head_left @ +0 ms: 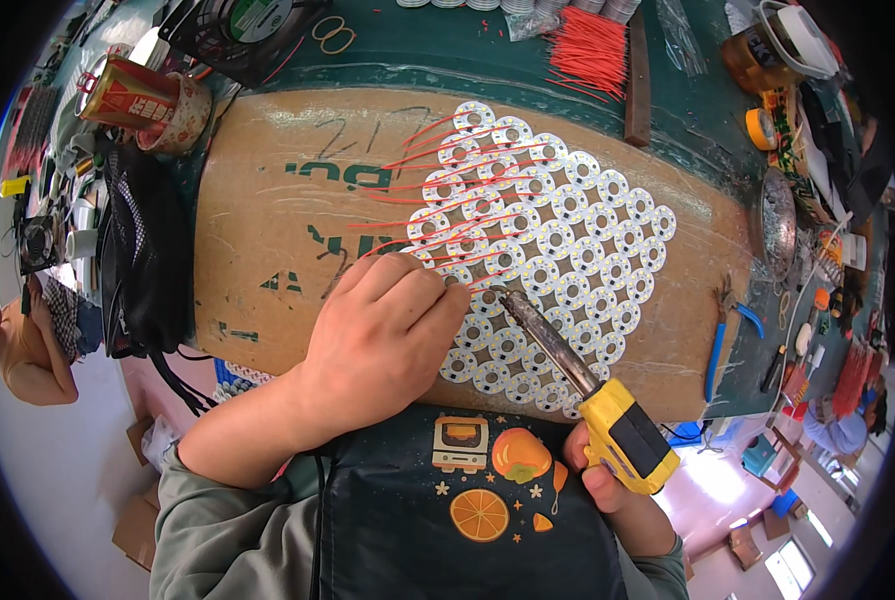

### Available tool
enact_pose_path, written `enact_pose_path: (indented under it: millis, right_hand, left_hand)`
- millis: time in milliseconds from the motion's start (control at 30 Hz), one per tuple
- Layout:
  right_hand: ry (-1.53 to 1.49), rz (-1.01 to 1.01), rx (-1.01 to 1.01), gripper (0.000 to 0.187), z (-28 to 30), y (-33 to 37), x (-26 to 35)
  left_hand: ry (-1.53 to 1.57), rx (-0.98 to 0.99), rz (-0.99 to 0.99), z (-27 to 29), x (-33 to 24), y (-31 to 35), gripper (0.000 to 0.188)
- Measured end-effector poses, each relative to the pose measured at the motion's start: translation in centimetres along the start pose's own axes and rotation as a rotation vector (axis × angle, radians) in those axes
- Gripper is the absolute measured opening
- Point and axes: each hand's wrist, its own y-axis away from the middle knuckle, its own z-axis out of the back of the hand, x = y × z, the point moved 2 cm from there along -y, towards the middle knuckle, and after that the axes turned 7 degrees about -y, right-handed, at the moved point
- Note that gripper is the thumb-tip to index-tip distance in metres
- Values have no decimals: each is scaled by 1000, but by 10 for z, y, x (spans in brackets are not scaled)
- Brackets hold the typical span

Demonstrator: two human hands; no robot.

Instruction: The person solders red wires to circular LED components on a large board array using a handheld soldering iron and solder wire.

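Observation:
A sheet of round white ring-shaped LED boards lies on a cardboard panel. Thin red wires stretch across the boards on its left side, their ends sticking out leftward. My left hand is closed over the left edge of the sheet, thumb and forefinger pinching a red wire against a board. In my right hand is a yellow-and-black soldering gun. Its dark metal tip reaches a board just right of my left fingertips; whether it touches is too small to tell.
A bundle of red wires lies at the back beside a dark bar. Blue-handled pliers rest at the panel's right edge. A jar stands back right, a red can and a fan back left. People are in the background.

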Motion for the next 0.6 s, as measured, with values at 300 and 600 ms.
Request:
enact_pose_path:
  millis: [300, 600]
  right_hand:
    - [-170, -28, -99, 27, -3, 0, 6]
    - [-269, 31, -89, 28, -4, -3, 7]
  left_hand:
    - [-9, 10, 4, 2, -2, 1, 35]
    - [33, 202, 92, 47, 5, -1, 30]
